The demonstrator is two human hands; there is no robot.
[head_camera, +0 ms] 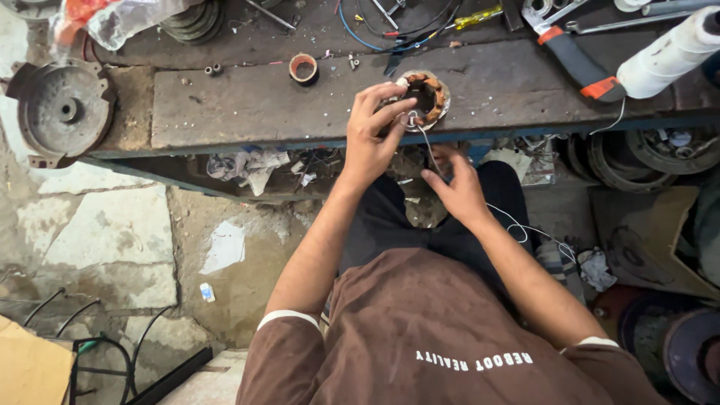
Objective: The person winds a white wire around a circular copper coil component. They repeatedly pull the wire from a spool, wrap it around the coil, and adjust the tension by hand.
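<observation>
Fingers (390, 101) of the left hand (371, 139) are clamped on the heavy, rigid stator (429, 97), best gripped by its rim, while thin springy wire (429, 150) is pinched just below by the right hand (457, 191)

Left hand (371, 139) steadies a round motor stator (427, 97) with copper windings at the front edge of the bench (247, 105). Right hand (456, 187), lower down, pinches a thin white wire (517, 225) leading up to the stator.

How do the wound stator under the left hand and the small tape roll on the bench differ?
The stator is larger, with copper coils around its ring; the tape roll is smaller, a plain orange-brown ring. The left hand touches the stator; the tape roll lies alone. Both are rings lying flat on the bench.
</observation>
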